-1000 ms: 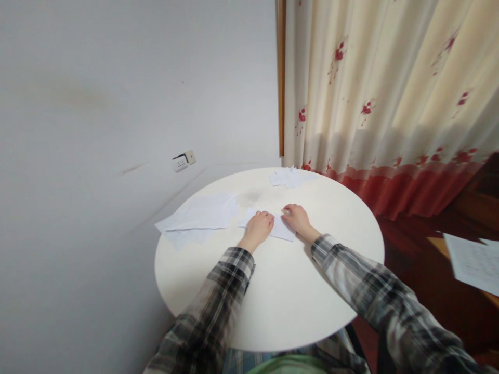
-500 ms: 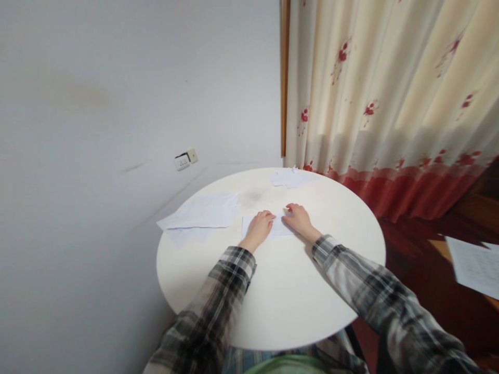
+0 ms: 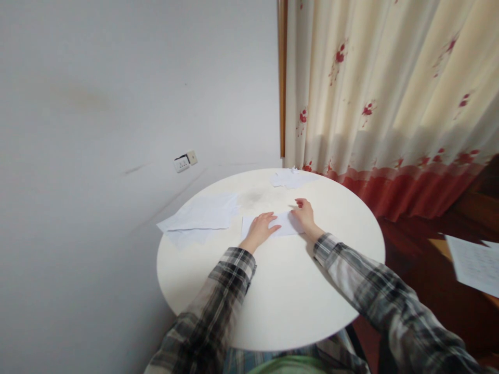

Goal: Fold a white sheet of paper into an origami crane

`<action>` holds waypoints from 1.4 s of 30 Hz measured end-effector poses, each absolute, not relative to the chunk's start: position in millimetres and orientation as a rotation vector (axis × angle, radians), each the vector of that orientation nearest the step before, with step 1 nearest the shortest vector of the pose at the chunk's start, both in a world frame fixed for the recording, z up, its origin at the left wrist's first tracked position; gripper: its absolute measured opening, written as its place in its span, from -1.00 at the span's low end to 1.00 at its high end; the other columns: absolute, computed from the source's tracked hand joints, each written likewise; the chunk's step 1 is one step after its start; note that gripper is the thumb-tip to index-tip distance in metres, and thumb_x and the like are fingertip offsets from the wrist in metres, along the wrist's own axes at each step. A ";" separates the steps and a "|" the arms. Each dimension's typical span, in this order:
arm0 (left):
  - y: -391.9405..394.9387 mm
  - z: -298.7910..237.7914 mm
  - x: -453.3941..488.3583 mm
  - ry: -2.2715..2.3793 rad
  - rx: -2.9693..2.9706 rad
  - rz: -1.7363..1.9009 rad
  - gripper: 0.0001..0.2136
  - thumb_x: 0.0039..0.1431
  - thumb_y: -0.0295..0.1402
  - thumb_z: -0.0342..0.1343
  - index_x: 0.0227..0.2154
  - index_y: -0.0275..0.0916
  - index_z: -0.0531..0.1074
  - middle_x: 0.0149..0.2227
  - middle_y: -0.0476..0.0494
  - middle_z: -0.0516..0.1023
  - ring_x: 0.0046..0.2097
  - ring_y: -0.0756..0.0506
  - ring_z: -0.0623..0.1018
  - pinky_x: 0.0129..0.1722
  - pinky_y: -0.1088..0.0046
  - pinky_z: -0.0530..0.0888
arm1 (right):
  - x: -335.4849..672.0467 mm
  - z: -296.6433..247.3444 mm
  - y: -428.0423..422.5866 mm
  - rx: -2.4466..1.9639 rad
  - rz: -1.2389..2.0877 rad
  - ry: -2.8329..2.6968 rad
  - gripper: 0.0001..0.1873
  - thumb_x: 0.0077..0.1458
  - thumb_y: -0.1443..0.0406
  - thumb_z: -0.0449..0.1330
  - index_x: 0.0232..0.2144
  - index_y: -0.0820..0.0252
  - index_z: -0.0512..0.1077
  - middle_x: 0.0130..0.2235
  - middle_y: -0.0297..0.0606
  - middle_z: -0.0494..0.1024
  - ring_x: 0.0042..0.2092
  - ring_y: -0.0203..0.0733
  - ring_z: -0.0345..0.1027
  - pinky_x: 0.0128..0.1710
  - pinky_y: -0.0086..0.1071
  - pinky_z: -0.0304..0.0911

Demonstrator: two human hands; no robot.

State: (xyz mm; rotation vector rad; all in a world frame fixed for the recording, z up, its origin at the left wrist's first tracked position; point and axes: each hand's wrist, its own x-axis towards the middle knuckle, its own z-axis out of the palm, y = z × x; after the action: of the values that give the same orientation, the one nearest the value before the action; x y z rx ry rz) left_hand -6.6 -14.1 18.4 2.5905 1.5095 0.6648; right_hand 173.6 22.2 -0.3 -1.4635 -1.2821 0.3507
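A small white sheet of paper [image 3: 286,224] lies flat on the round white table [image 3: 280,296], partly covered by both hands. Resting on its left part is my left hand [image 3: 262,229], thumb spread away from the fingers, which lie on the paper. My right hand [image 3: 305,214] is at the paper's right end with its fingers bent and apart; nothing shows between them. Whether its lower edge presses on the sheet is hard to see.
Larger white sheets [image 3: 202,213] lie at the table's left, one corner past the edge. Torn paper pieces [image 3: 290,178] are at the far rim. A wall with a socket [image 3: 181,164] borders the left; a curtain [image 3: 374,114] hangs behind. Written papers [image 3: 471,265] lie at right.
My right hand has slid to the right along the paper, away from my left hand. My left thumb has spread out, and more of the sheet shows between the hands.
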 end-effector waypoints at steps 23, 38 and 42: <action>-3.9 15.1 -13.6 1.577 2.546 0.742 -0.72 0.13 -0.47 -0.09 -0.09 -0.29 0.32 -0.04 -0.22 0.41 0.01 -0.08 0.37 0.04 0.32 0.27 | 149.9 14.4 -0.9 -1.062 0.700 -1.732 -0.76 -0.15 0.36 0.11 -0.34 0.23 0.46 -0.32 -0.30 0.54 -0.30 -0.27 0.38 -0.23 -0.39 0.26; 3.6 7.8 -15.2 1.574 2.578 0.789 -0.69 0.16 -0.51 -0.21 -0.10 -0.33 0.35 -0.03 -0.25 0.42 0.03 -0.08 0.37 0.06 0.29 0.26 | 147.3 28.0 -18.8 -0.951 0.512 -2.180 -0.86 -0.03 0.29 0.14 -0.41 0.18 0.49 -0.31 -0.30 0.55 -0.23 -0.26 0.37 -0.11 -0.38 0.18; 1.7 8.2 -14.5 1.605 2.598 0.754 -0.68 0.18 -0.46 -0.19 -0.07 -0.35 0.34 0.02 -0.26 0.38 0.07 -0.09 0.34 0.08 0.30 0.24 | 147.1 27.5 -19.4 -0.934 0.456 -2.172 -0.84 -0.14 0.34 0.23 -0.38 0.17 0.48 -0.28 -0.29 0.55 -0.19 -0.24 0.37 -0.07 -0.35 0.17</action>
State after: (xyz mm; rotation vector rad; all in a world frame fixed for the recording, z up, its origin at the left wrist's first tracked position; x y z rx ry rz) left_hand -14.5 1.7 8.2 2.5981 1.6050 0.7544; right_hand 147.1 -19.4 27.5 -0.9336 -2.1722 0.4561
